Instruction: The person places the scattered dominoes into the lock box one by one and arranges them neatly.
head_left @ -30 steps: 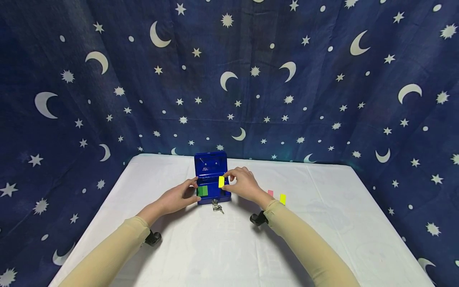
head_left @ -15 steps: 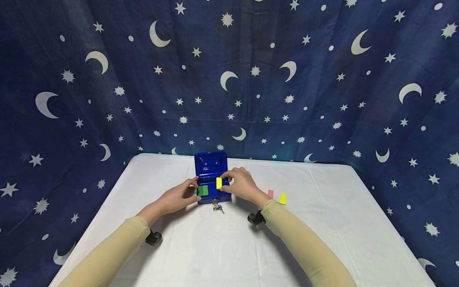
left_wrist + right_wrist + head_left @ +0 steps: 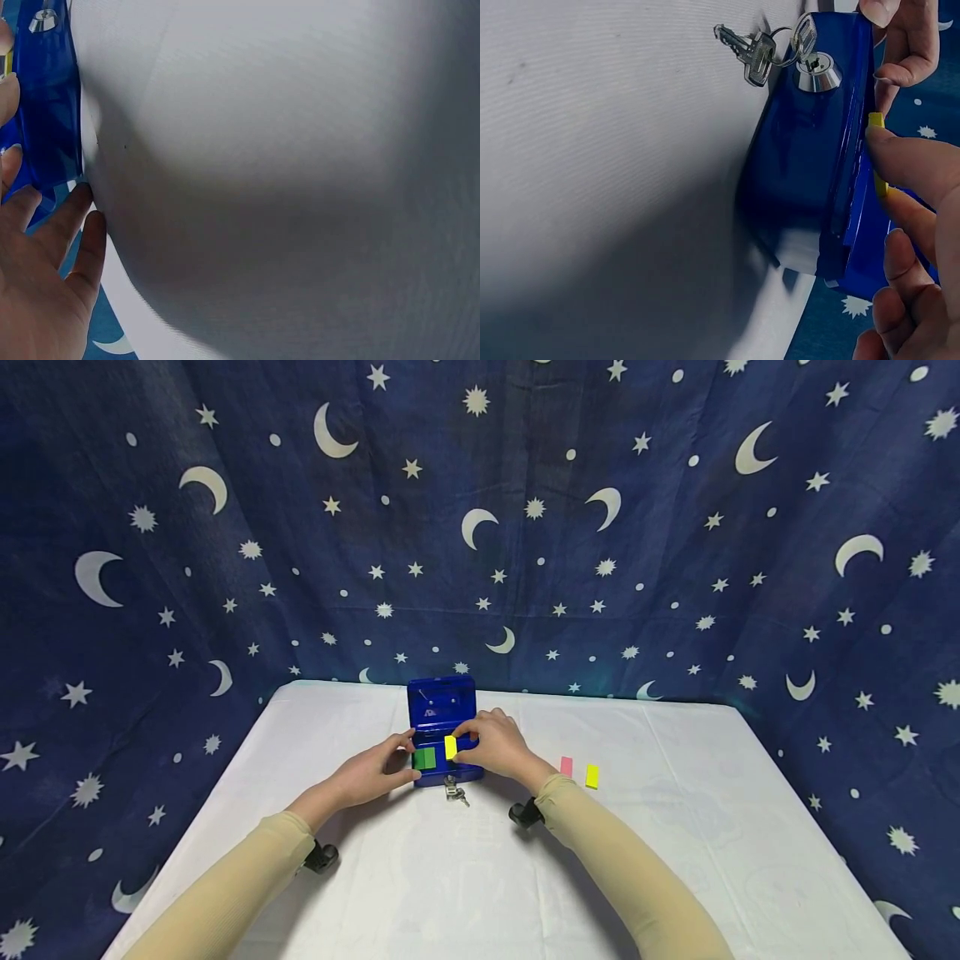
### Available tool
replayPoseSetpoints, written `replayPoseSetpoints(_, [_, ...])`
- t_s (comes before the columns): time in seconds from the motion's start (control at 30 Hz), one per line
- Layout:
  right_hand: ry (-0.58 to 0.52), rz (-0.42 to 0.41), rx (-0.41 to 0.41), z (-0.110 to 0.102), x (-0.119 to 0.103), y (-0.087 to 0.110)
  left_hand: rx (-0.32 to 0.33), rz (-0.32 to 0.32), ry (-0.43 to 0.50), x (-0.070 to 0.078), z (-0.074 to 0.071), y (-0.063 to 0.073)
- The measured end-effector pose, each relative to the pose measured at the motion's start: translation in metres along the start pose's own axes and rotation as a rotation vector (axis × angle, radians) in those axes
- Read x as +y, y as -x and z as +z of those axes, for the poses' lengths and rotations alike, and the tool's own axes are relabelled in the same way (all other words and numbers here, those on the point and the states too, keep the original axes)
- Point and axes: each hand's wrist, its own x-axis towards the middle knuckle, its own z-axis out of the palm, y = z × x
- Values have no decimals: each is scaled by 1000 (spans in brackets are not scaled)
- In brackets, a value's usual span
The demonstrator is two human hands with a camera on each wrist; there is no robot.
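A small blue metal cash box [image 3: 429, 782] stands with its lid [image 3: 442, 703] raised. Two green blocks [image 3: 424, 758] lie side by side inside, at the left. My right hand [image 3: 498, 747] pinches a flat yellow block [image 3: 451, 748] between thumb and finger, over the inside of the box just right of the green ones. My left hand [image 3: 377, 770] holds the box's left end, thumb at the front corner and fingers farther back. In the right wrist view, keys [image 3: 759, 58] on a ring hang at the round lock [image 3: 819, 73] in the front wall.
A pink block [image 3: 566, 766] and another yellow block [image 3: 592, 776] lie on the white tablecloth [image 3: 450, 877], right of the box. Behind the table hangs a dark blue curtain [image 3: 547, 560] with moons and stars.
My right hand has moved left and slightly lower with the yellow block, bringing it nearer the green blocks. My left hand has stayed at the box.
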Motion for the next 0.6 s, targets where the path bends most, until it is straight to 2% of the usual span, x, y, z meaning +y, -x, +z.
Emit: replayPoseSetpoints(0.6, [149,-26,-45,11,-9,-11,-8,-11,-1,2,-1,0])
